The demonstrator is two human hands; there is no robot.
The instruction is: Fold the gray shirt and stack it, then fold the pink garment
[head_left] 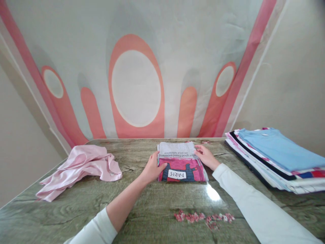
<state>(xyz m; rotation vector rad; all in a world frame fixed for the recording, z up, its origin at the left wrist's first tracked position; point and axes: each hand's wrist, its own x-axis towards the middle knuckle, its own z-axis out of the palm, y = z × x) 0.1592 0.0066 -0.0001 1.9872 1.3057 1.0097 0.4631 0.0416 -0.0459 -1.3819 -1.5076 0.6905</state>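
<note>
A folded T-shirt [181, 164] lies on the wood-patterned tabletop in front of me. Its cloth is grey, printed with upside-down lettering, a magenta panel and a white "PARIS" label. My left hand [154, 168] grips its left edge, thumb on top of the print and fingers along the side. At the upper right corner, my right hand [206, 156] pinches the shirt between thumb and fingers. The undersides of both grips are hidden by the cloth. Layers of fabric show along the shirt's right side.
A crumpled pale pink garment [85, 167] lies on the left of the table [142, 213]. On the right stands a stack of folded clothes [276, 152], light blue on top. Pink flowers [203, 217] decorate the tabletop near me. A patterned wall hanging [170, 67] rises behind the far edge.
</note>
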